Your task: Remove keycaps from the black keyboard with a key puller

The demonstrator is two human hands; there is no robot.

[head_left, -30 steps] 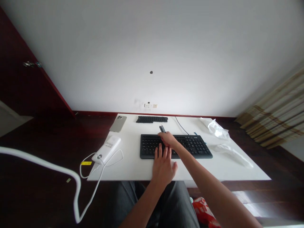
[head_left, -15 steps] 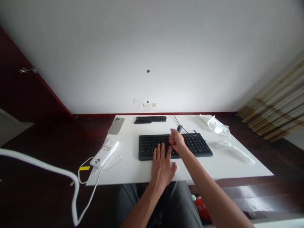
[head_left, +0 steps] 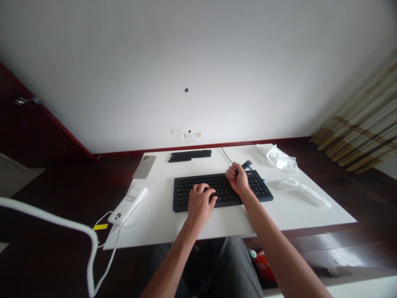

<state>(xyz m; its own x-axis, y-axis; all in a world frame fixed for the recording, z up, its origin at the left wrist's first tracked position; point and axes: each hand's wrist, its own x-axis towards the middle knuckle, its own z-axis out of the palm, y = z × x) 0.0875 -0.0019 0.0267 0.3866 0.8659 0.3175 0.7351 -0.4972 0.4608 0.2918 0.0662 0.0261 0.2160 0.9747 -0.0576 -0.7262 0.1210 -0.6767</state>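
Note:
A black keyboard [head_left: 223, 201] lies on the white table before me. My left hand [head_left: 199, 203] rests on its lower left half with fingers bent and thumb apart; nothing shows in it, though the area beneath the fingers is hidden. Over the keyboard's right half, my right hand [head_left: 237, 179] is a fist, closed round a dark brush-like tool [head_left: 247, 164]. Its spiky end sticks out past the thumb side, pointing to the upper right; the handle is mostly hidden in the fingers.
Rows of black keys [head_left: 190, 155] lie at the table's back. On the left are a phone [head_left: 144, 167] and a white power strip [head_left: 128, 204] with a white cable. Crumpled clear plastic [head_left: 281, 160] and another plastic wrapper [head_left: 302, 193] lie right. A thin black cable [head_left: 226, 155] runs behind the keyboard.
My left hand's fingers have gone from stretched flat to bent. My right fist has turned, so the tool now tilts further right. The view has shifted slightly.

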